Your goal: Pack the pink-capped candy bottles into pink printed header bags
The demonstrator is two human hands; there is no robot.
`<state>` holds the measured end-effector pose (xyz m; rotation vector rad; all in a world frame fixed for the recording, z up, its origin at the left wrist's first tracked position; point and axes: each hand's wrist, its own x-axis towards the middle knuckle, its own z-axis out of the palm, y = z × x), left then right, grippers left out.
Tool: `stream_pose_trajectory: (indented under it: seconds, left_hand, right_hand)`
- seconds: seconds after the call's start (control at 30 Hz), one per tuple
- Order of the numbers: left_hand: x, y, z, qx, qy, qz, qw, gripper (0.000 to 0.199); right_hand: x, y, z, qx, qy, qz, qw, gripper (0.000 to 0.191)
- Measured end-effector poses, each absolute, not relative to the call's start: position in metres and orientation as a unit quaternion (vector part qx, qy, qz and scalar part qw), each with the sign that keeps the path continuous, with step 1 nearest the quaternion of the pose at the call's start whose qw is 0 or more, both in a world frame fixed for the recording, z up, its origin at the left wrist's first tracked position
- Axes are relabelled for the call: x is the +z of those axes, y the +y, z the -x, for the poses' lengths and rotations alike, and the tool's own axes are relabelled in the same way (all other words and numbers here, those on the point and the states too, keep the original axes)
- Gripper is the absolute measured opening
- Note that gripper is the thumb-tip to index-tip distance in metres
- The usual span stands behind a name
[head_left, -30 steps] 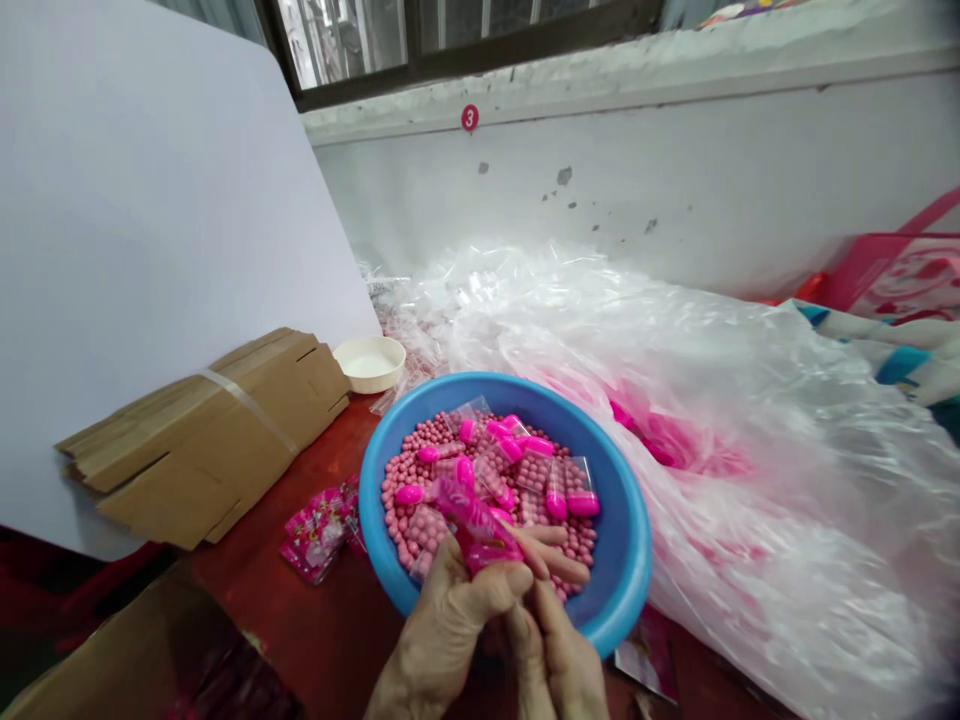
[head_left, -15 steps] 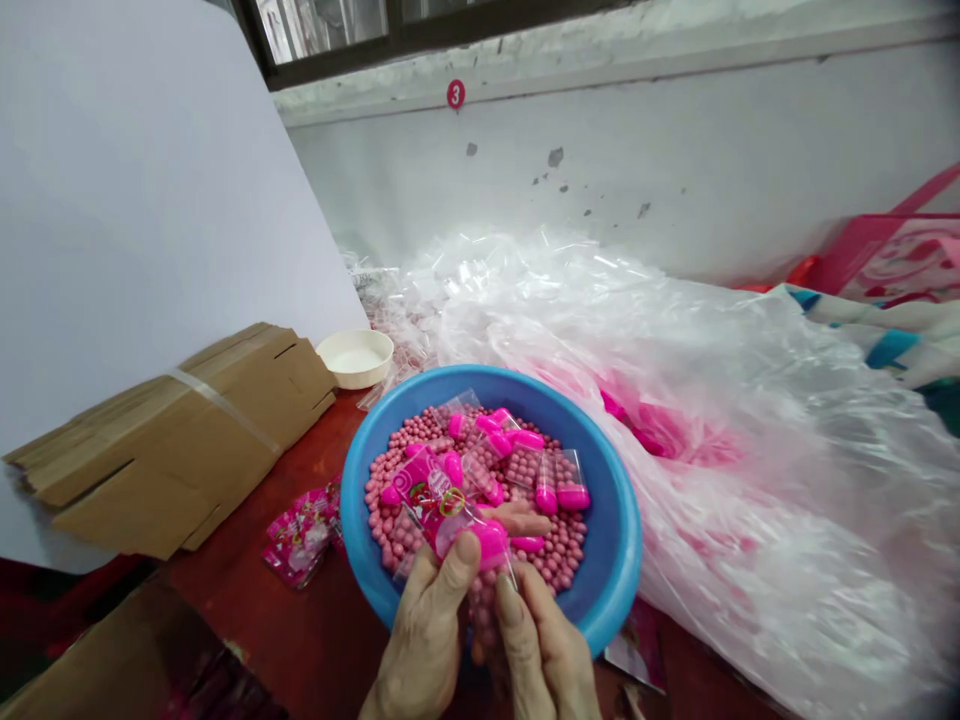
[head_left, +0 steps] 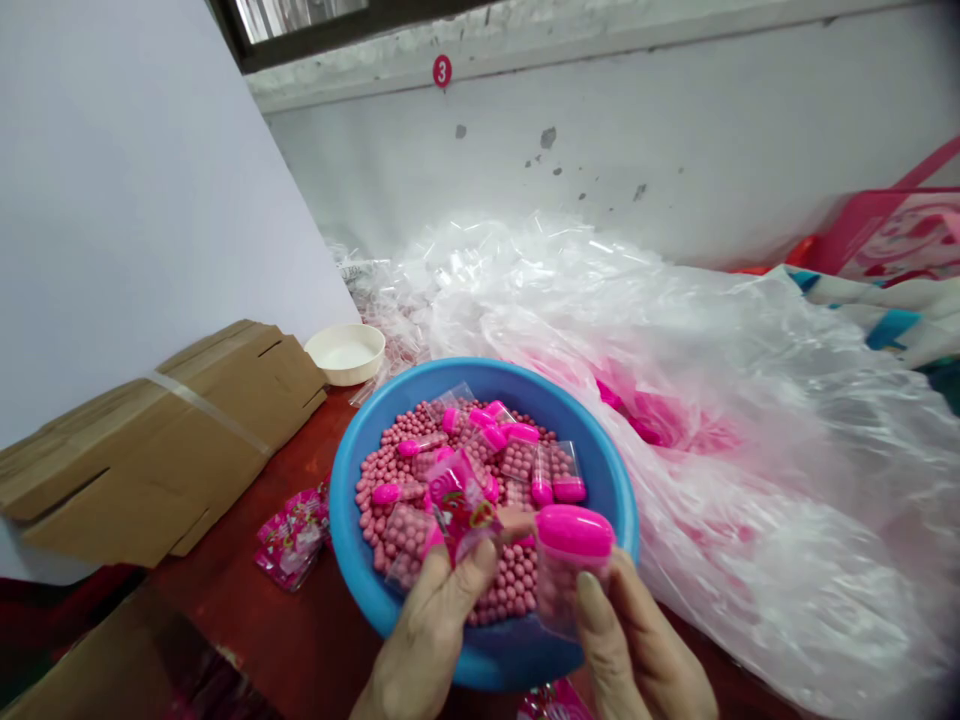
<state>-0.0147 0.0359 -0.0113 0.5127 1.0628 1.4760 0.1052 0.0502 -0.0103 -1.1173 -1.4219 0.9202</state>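
Over the front of a blue basin [head_left: 349, 560], my left hand [head_left: 439, 610] pinches a shiny pink printed packet [head_left: 461, 500] between thumb and fingers. To its right, my right hand [head_left: 637, 640] grips a clear candy bottle [head_left: 559, 590] with a rounded bright-pink cap, thumb across its front. Pink balls show dimly through the bottle's wall. Small round pink balls [head_left: 506, 590] fill the basin, and several pink-capped bottles [head_left: 568, 475] lie among them. The bottle and the packet are apart from each other.
Pink packets [head_left: 292, 535] lie left of the basin on the red table [head_left: 255, 640]. Flattened cardboard [head_left: 165, 440] and a white bowl [head_left: 345, 355] stand at the left. Crumpled clear plastic bags [head_left: 750, 480] spread along the right and back, against the wall.
My hands have drawn apart: the right moved rightward with the pink-capped bottle, clear of the packet. The left keeps its pink packet, which now stands more upright. The view has shifted slightly.
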Motion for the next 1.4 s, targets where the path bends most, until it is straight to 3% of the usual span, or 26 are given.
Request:
stream_pose_trajectory:
  seconds: [0.2,0.3,0.4,0.53,0.73,0.83,1.0,1.17,1.27,1.4]
  left_hand:
    - [-0.015,0.029,0.02,0.536,0.591,-0.275,0.536,0.022]
    - [-0.005,0.031,0.032,0.522,0.515,-0.348,0.584,0.031]
    - [0.004,0.035,0.04,0.591,0.438,-0.331,0.591,0.04]
    - [0.006,0.043,0.037,0.649,0.459,-0.202,0.572,0.011]
    - [0.0,0.052,0.035,0.682,0.447,-0.148,0.56,0.007]
    - [-0.001,0.054,0.035,0.697,0.438,-0.123,0.555,0.008]
    - [-0.001,0.053,0.029,0.719,0.422,-0.076,0.547,0.012]
    - [-0.005,0.052,0.025,0.705,0.4,-0.1,0.578,0.025]
    - [-0.009,0.05,0.025,0.725,0.417,-0.107,0.538,0.039]
    - [-0.011,0.048,0.023,0.737,0.445,-0.129,0.492,0.026]
  right_hand:
    - [-0.003,0.071,-0.102,0.441,-0.663,0.396,0.456,0.017]
    - [-0.003,0.074,-0.1,0.45,-0.653,0.407,0.454,0.015]
    - [0.001,0.073,-0.1,0.419,-0.71,0.387,0.414,0.013]
    - [0.0,0.073,-0.105,0.405,-0.739,0.381,0.38,0.013]
    - [-0.028,0.093,-0.122,0.158,-0.799,0.472,0.337,0.033]
    - [-0.036,0.098,-0.119,0.117,-0.817,0.465,0.32,0.038]
    - [-0.021,0.085,-0.095,0.121,-0.823,0.419,0.363,0.039]
    - [-0.012,0.074,-0.082,0.216,-0.761,0.375,0.483,0.007]
    - [-0.017,0.073,-0.083,0.21,-0.744,0.367,0.517,0.016]
    - [-0.024,0.072,-0.085,0.191,-0.736,0.369,0.534,0.024]
